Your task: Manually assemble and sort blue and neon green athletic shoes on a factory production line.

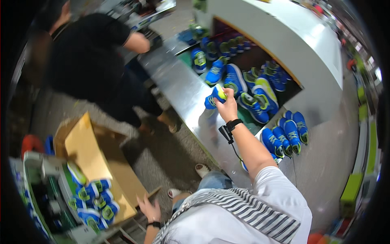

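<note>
My right hand (227, 106) is closed around a blue sneaker (214, 97) with a lime-yellow part, held above the metal table edge. Just past it, several blue and lime sneakers (235, 78) lie on a green surface at the mouth of a large white machine (280, 28). A black strap with a small dark device circles my right wrist. My left hand (150, 209) hangs low beside a cardboard piece, its fingers spread and nothing in them. A dark band is on that wrist.
Several blue sneakers (290, 130) stand in a row on the metal table (321, 162) at right. More sneakers (95, 199) are piled at lower left, next to a cardboard box (91, 150) and a green-and-white machine (53, 195). A person in black (87, 61) stands at far left.
</note>
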